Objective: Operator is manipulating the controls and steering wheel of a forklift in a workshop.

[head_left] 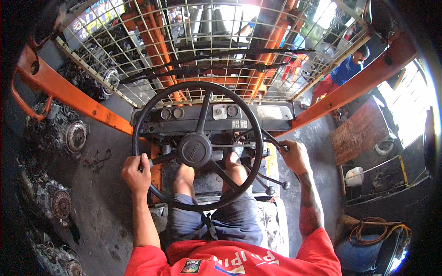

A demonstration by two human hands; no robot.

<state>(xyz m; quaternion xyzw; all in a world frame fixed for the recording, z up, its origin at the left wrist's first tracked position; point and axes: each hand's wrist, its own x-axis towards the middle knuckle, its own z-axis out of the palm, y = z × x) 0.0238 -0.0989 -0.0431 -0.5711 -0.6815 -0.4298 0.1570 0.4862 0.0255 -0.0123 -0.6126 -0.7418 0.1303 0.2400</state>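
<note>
I sit behind a large black steering wheel [195, 149] on an orange forklift. My left hand [136, 174] is closed around the left side of its rim, thumb uppermost. Off to the right of the wheel, my right hand [295, 157] is wrapped round the end of a black lever [272, 139] that slants up from the column. Lower down, between the wheel and my right forearm, two short levers with round black knobs [270, 190] stand untouched. A dark dashboard [216, 118] with small round gauges spans the front. My right foot is partly hidden behind the wheel.
A wire mesh guard [216, 41] and orange posts [87, 99] frame the front. Greasy engines [76, 136] line the floor at left. A person in a blue shirt [344, 70] is at the front right. A rusty panel [360, 131] and a blue drum [359, 253] stand at right.
</note>
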